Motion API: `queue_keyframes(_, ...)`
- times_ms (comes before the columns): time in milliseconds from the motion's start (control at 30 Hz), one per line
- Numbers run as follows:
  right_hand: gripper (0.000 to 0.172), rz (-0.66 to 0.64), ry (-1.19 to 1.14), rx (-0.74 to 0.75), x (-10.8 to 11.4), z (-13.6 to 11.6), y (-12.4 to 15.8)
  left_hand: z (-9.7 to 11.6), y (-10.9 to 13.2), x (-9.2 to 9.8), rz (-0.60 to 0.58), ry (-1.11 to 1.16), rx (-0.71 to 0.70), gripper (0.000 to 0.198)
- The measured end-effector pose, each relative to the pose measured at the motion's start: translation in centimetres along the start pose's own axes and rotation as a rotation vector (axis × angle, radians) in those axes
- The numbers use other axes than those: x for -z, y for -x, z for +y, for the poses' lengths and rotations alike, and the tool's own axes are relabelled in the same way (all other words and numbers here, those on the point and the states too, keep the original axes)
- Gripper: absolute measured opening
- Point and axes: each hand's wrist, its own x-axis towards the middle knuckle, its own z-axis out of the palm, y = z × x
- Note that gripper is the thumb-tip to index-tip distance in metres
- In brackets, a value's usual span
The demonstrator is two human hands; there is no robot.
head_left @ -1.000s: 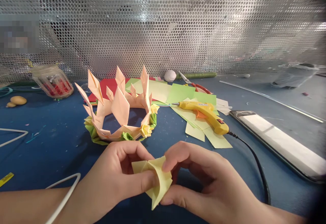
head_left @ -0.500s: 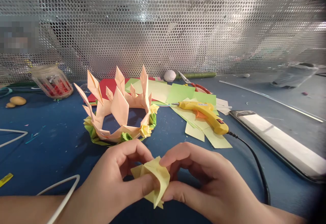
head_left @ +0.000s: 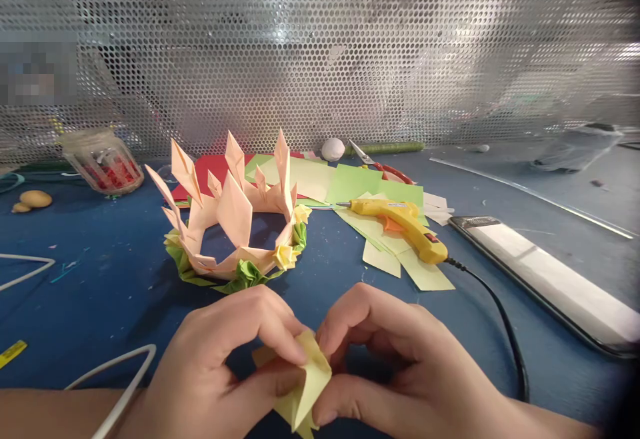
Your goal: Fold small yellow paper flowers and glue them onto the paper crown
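Between my two hands, low in the head view, is a partly folded piece of pale yellow paper (head_left: 311,380). My left hand (head_left: 235,352) pinches it with thumb and index finger from the left. On the right edge, the thumb and fingers of my right hand (head_left: 400,359) grip the same paper. Just beyond my hands stands a peach folded-paper crown (head_left: 235,212) with tall points. Green paper leaves (head_left: 246,274) and yellow paper flowers (head_left: 285,256) ring its lower band.
A yellow glue gun (head_left: 400,216) lies on pale paper sheets, its black cord (head_left: 507,309) running toward me. Behind are scissors (head_left: 367,156), green sheets (head_left: 353,182) and a jar (head_left: 103,162) with red bits. At right lies a long white-topped device (head_left: 545,279); a white cable (head_left: 125,392) crosses my left forearm.
Both hands have moved slightly down with the yellow paper. My left index finger now presses on the paper's front, and the paper looks more folded together.
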Motion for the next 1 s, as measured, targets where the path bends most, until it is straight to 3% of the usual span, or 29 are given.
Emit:
queue_keyframes(200, 0.034, -0.025, -0.046, -0.017, -0.05, 0.02, -0.25, -0.10, 0.26, -0.27, -0.008, -0.027, 0.018, 0.027)
queue_keyframes(433, 0.034, -0.003, -0.105, -0.059, -0.10, -0.10, -0.44, -0.58, 0.32, -0.56, 0.063, 0.096, 0.169, 0.033)
queue_keyframes(633, 0.032, -0.004, -0.118, -0.062, 0.06, 0.34, -0.45, -0.12, -0.24, -0.59, 0.034, 0.251, 0.319, 0.035)
queue_keyframes(833, 0.024, 0.094, -0.025, -0.062, 0.07, -0.21, -0.57, -0.22, -0.39, -0.25, 0.019, 0.410, 0.470, 0.012)
queue_keyframes(1000, 0.016, 0.097, 0.093, -0.039, 0.08, -0.10, -0.40, 0.02, -0.25, 0.15, -0.017, 0.484, 0.505, 0.045)
